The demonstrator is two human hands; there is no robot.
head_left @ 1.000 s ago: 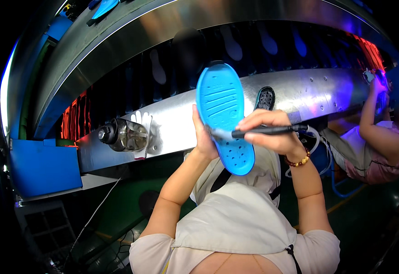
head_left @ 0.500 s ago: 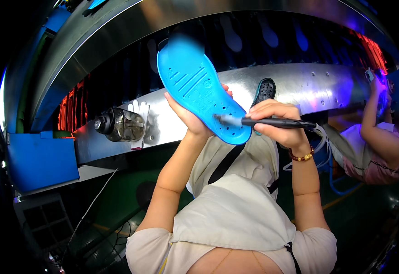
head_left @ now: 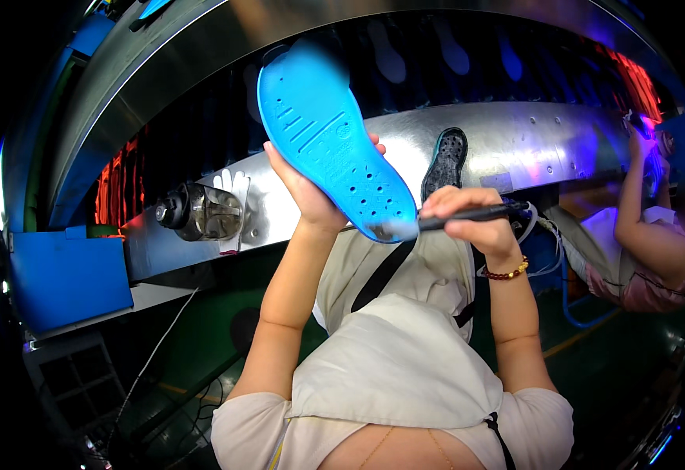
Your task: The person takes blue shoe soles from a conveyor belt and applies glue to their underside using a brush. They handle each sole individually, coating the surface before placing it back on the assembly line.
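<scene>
A bright blue insole (head_left: 311, 133) with small holes and raised lines is held up in front of me by my left hand (head_left: 311, 188), its fingers wrapped behind it. Its far end looks wetter or blurred. Around a black-handled brush (head_left: 476, 215) my right hand (head_left: 477, 221) is closed. The pale bristles touch the near end of the insole, by its edge. Beyond my right hand a black perforated insole (head_left: 446, 160) with a teal edge lies on the metal ledge.
On the metal ledge (head_left: 507, 149) stand a dark clear bottle (head_left: 205, 211) and, beside it, a white glove (head_left: 237, 196). Behind runs a dark conveyor carrying several soles (head_left: 389, 55), with red-lit openings at both ends. A co-worker (head_left: 648, 227) sits at right.
The brush has moved from among the holes to the near rim of the insole. The insole and both hands have shifted slightly left, and more of the black insole shows.
</scene>
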